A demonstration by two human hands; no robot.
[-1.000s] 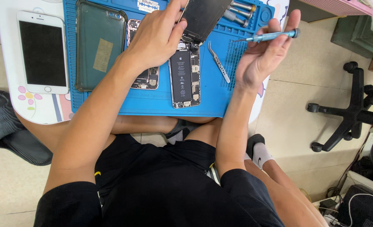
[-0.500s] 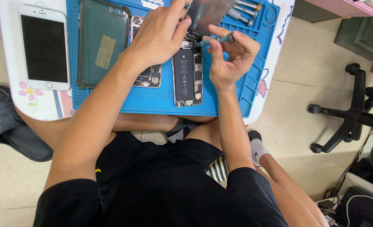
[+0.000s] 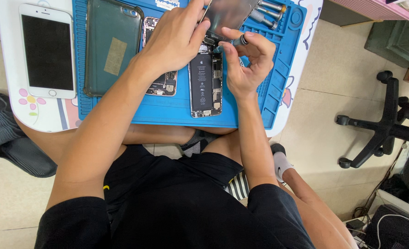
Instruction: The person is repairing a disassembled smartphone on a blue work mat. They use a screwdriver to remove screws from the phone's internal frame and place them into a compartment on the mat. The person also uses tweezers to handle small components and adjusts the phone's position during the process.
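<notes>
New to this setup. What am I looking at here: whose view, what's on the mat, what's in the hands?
No machine here: a camera on a seated person's head looks down at their two bare hands. A blue work mat lies on a small white table. On the mat is an opened phone with its battery showing, a dark green phone case and spare screwdriver bits. A white phone lies beside the mat. The left hand lifts the phone's screen panel; the right hand holds a small screwdriver to the opened phone.

Top: black short-sleeved shirt, sleeves ending above the elbows
Shorts (image 3: 167, 184): black, with a small yellow mark near the left leg
Sock (image 3: 282, 165): white with a small dark mark, on the right foot
Hands: left hand (image 3: 174, 39) and right hand (image 3: 246, 64) bare, no rings or watch seen
</notes>
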